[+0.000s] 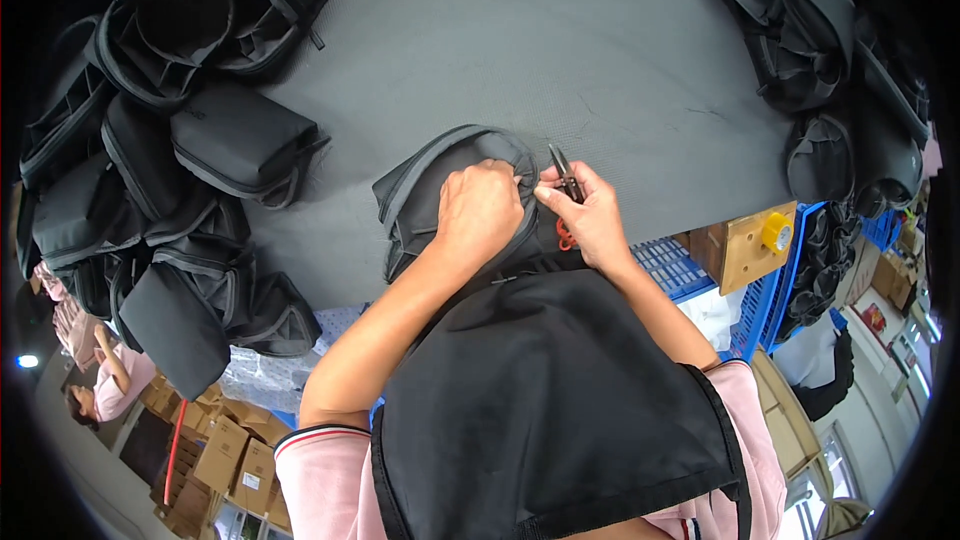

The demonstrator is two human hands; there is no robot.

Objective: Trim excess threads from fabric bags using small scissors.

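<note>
A black fabric pouch (425,180) lies opened on the grey table near its front edge, its grey-lined rim turned upward. My left hand (480,205) is closed over the pouch's right part, knuckles up, with the fingertips hidden in the cloth. Close by, my right hand (588,208) holds small scissors (562,168), their dark pointed blades sticking up past the fingers and a red handle showing below. The thumb and forefinger of that hand meet at the pouch's right rim; whether they pinch a thread there is too small to tell.
Black pouches (245,140) are heaped along the left side, and more pouches (830,60) lie at the right. Loose threads dot the table (640,60). Beside the right forearm are a blue crate (672,265) and yellow tape (776,233) on a wooden board. A person (110,380) is at far left.
</note>
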